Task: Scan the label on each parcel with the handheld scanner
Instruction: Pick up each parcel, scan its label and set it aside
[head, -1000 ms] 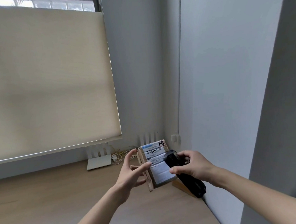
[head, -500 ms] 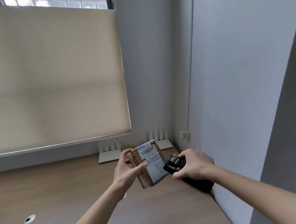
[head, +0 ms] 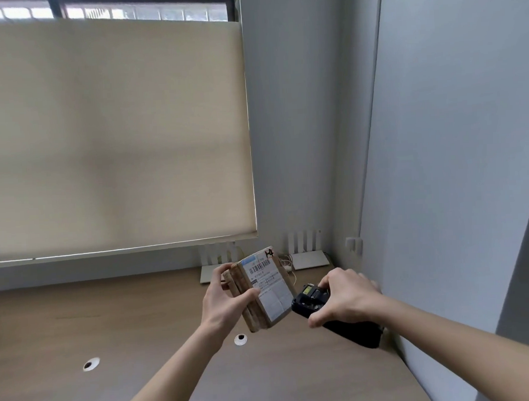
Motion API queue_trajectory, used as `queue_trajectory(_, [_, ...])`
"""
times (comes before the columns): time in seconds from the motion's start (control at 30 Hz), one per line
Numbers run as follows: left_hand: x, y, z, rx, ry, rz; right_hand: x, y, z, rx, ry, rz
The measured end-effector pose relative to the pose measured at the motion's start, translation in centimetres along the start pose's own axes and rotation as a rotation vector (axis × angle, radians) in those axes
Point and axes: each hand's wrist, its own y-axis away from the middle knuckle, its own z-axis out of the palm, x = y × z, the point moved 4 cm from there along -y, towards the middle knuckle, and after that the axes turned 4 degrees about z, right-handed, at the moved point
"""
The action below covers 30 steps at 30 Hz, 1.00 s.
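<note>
**Parcel held up, scanner at its label**

The left hand [head: 224,300] grips a small brown cardboard parcel [head: 256,292] above the wooden counter [head: 116,327], thumb across the near edge and fingers curled behind the far side. The parcel is tilted, its top leaning toward 1 o'clock, and its white label [head: 266,284] with a barcode near the top faces the right hand. A black handwritten mark sits at the parcel's upper corner.

At 3 o'clock from the parcel, the right hand [head: 343,297] is wrapped around a black handheld scanner [head: 333,316]. The scanner's head, with a small greenish window on top, lies just beside the lower right edge of the label; whether it touches the parcel cannot be told. The scanner's body runs back toward 4 o'clock under the palm.

Two round white-rimmed holes [head: 91,364] sit in the counter at 7 o'clock from the parcel. Behind the parcel, at 12 o'clock, two white routers [head: 309,257] with upright antennas stand against the wall, thin cables between them. A beige roller blind [head: 113,137] covers the window above.
</note>
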Motion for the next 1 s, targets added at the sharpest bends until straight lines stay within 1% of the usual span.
queue_trajectory(0.23, [-0.5,1.5,-4.3,0.043,0.003,-0.012,-4.0,1.1,0.3,-0.027,-0.044,-0.064])
queue_trajectory(0.37, [-1.1,2.4,-9.0,0.081,0.085,-0.069,-7.8,1.6,1.5,-0.118,-0.229,-0.108])
queue_trajectory(0.47, [-2.0,3.4,-13.9,0.136,0.194,-0.142,-12.4,2.3,3.2,-0.183,-0.362,-0.16])
queue_trajectory(0.6, [-3.4,5.7,-22.5,0.226,0.279,-0.203,-21.6,5.0,5.7,-0.295,-0.535,-0.315])
queue_trajectory(0.7, [-4.5,8.8,-30.6,0.322,0.301,-0.25,-29.9,8.1,7.7,-0.318,-0.619,-0.439])
queue_trajectory(0.83, [-5.9,14.6,-42.6,0.454,0.213,-0.258,-41.5,13.7,10.6,-0.398,-0.712,-0.574])
queue_trajectory(0.93, [-7.1,20.3,-52.1,0.543,0.189,-0.264,-50.4,19.2,13.2,-0.474,-0.755,-0.672])
queue_trajectory(1.0, [-7.8,24.3,-58.4,0.639,0.168,-0.271,-56.3,23.0,15.3,-0.529,-0.767,-0.742])
